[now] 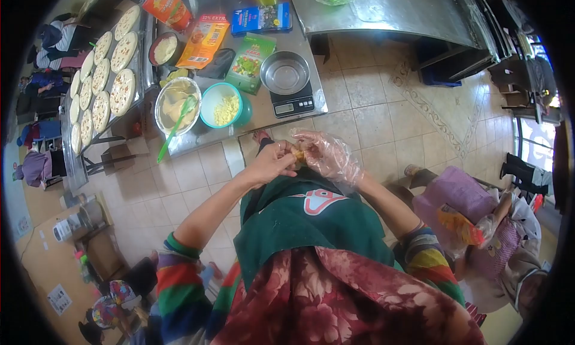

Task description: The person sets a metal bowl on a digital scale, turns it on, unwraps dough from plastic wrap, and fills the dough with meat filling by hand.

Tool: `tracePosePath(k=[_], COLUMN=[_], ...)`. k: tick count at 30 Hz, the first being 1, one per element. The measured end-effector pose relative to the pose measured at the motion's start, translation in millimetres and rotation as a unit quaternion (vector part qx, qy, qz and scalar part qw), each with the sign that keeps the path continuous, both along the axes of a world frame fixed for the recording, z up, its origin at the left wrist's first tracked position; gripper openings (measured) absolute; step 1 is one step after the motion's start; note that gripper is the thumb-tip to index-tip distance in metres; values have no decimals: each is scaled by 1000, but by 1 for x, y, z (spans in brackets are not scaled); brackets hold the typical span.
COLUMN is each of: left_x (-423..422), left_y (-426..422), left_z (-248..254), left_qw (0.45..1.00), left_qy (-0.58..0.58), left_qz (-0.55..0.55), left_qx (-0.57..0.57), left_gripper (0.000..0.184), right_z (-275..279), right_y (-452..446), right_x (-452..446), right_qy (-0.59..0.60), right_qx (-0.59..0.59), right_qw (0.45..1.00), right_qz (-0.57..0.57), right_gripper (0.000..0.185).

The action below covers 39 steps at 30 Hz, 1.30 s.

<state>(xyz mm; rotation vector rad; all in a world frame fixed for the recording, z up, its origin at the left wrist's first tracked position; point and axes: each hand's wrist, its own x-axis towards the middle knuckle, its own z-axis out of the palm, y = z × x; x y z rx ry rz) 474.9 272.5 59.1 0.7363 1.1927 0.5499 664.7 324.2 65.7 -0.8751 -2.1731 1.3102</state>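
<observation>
My bare left hand (277, 163) is closed, its fingertips pinching a small yellow-brown piece (299, 156) in front of my green apron. My right hand (328, 155) wears a clear plastic glove, and its fingers close on the same piece from the other side. What the piece is, I cannot make out. Ahead on the metal table is a teal bowl (207, 110) with pale yellow bits (226, 110). Left of it stands a silver bowl (160, 122) of pale dough-like food, a green spoon (173, 132) resting across it. A round metal pan (285, 73) sits on a digital scale (292, 105).
Behind the bowls lie an orange pouch (205, 43), a green packet (251, 64) and a blue packet (262, 18). Several topped flat dough rounds (100, 76) cover a tray at left. A seated person in purple (458, 195) is close on my right. A steel counter (389, 10) stands beyond.
</observation>
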Motion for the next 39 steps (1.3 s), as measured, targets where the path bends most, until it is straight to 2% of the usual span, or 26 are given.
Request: tracePosePath(k=[2, 5, 8, 13, 14, 17, 19, 20, 23, 25, 28, 31, 34, 39], left_x=[-4, -6, -7, -13, -13, -16, -6, 0, 11, 13, 15, 20, 19, 26], left_y=[6, 19, 24, 31, 32, 18, 15, 12, 4, -1, -2, 1, 0, 1], left_z=[5, 36, 26, 17, 16, -33, -13, -6, -8, -17, -20, -9, -13, -5], left_qw=[988, 909, 881, 911, 920, 920, 974, 990, 997, 989, 985, 990, 992, 992], left_qy=[108, 300, 332, 224, 193, 207, 106, 53, -12, -57, -62, -23, 0, 39], left_qz=[-73, -202, -251, -262, -261, -281, -173, -117, 15, 73, 106, 103, 112, 119], left_qx=[78, 205, 226, 227, 221, 178, 96, 53, -73, -115, -120, -92, -65, -10], left_gripper=[25, 30, 33, 32, 32, 25, 28, 31, 25, 17, 13, 13, 14, 25], right_z=[4, 10, 14, 16, 14, 9, 9, 4, -12, -14, -22, -16, -2, -23], right_y=[1, 3, 7, 2, 1, -1, 2, 0, -8, -10, -5, 5, 5, 0], right_x=[0, -6, -7, -2, -2, -1, 1, 2, 3, 1, 7, 11, 13, 4], right_qy=[9, -7, -49, -97, -71, -13, -2, 8, 41, 72, 5, -10, -37, -24], right_qx=[-2, 42, 89, 89, 94, 100, 90, 48, -75, -151, -47, 184, 232, 259], right_qw=[1000, 999, 993, 988, 991, 994, 996, 999, 994, 980, 995, 982, 972, 965], right_qz=[6, 22, 57, 78, 71, 46, 27, 1, -71, -104, -88, -51, -29, -27], right_gripper=[55, 54, 50, 51, 49, 44, 40, 38, 33, 29, 23, 18, 23, 27])
